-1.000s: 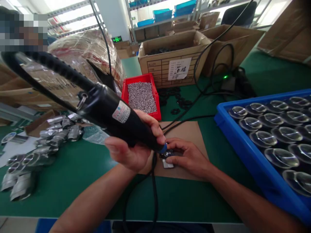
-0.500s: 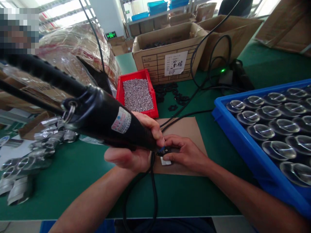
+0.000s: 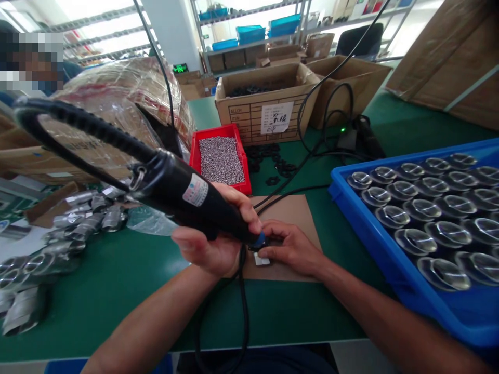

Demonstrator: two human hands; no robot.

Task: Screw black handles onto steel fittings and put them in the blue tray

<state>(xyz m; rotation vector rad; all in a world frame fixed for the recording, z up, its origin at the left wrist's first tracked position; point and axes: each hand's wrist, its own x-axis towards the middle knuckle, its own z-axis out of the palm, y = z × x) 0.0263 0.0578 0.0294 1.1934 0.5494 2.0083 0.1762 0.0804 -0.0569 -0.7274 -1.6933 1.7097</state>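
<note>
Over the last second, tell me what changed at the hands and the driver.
Very little. The left hand keeps its grip on the black electric screwdriver, tip down on the small part that the right hand steadies on the cardboard mat. Nothing was picked up or let go. The view shifted as the head moved; the red screw bin and blue tray lie as before.

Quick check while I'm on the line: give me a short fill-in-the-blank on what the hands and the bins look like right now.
1. The left hand grips a black electric ____, tip down on the small part.
2. The right hand steadies that part on a brown ____ mat.
3. The screws lie in a ____ bin.
4. The clear lenses sit in a ____ tray.

Missing words: screwdriver; cardboard; red; blue
</note>
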